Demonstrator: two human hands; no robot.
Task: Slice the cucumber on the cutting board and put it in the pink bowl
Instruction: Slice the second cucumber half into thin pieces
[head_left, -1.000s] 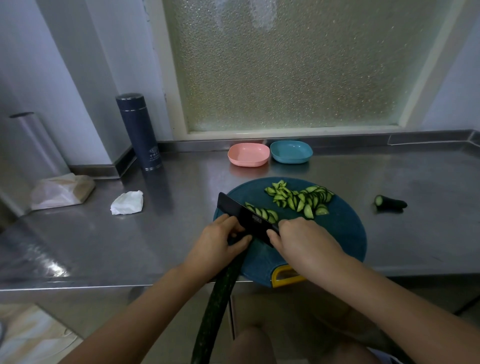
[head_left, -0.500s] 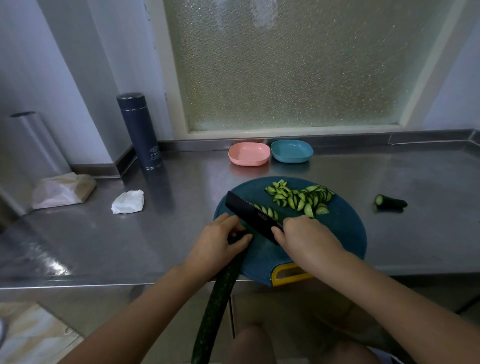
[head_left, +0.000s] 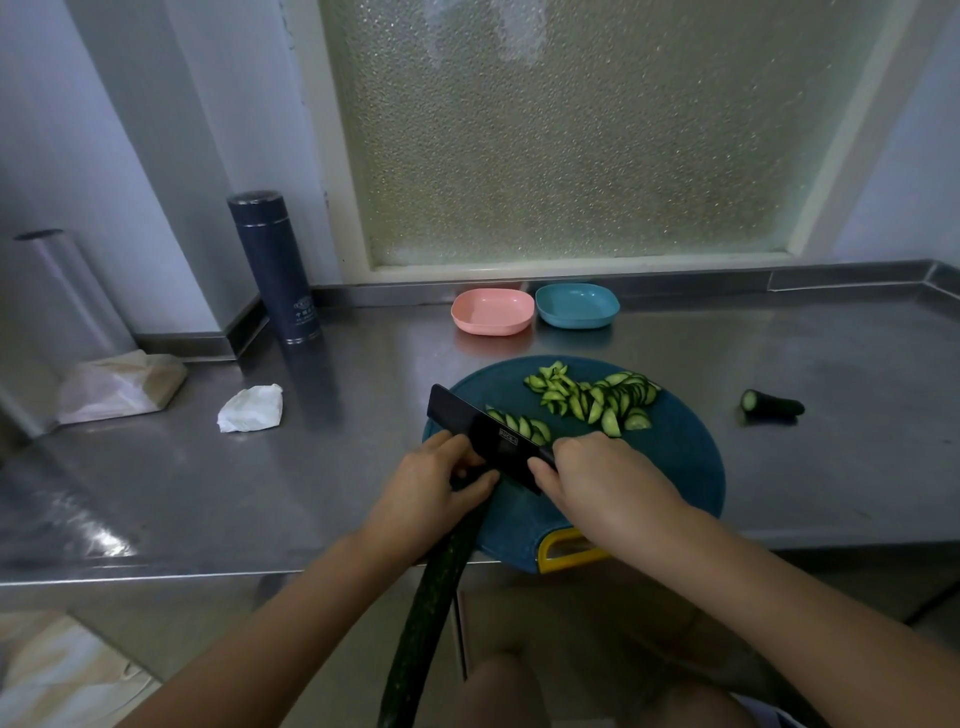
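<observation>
On the cutting board (head_left: 675, 467), the cucumber (head_left: 431, 597) is gripped by the left hand (head_left: 431, 483) and the knife (head_left: 488, 436) by the right hand (head_left: 602, 478).

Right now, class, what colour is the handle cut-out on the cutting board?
Yellow, on the blue cutting board; the handle cut-out shows in the head view.

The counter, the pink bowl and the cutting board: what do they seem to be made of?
Counter: likely stainless steel, brushed; it shows dull grey reflections. Pink bowl: probably matte plastic, uniform colour, soft rounded rim. Cutting board: apparently plastic, flat teal surface, no wood grain.
</observation>
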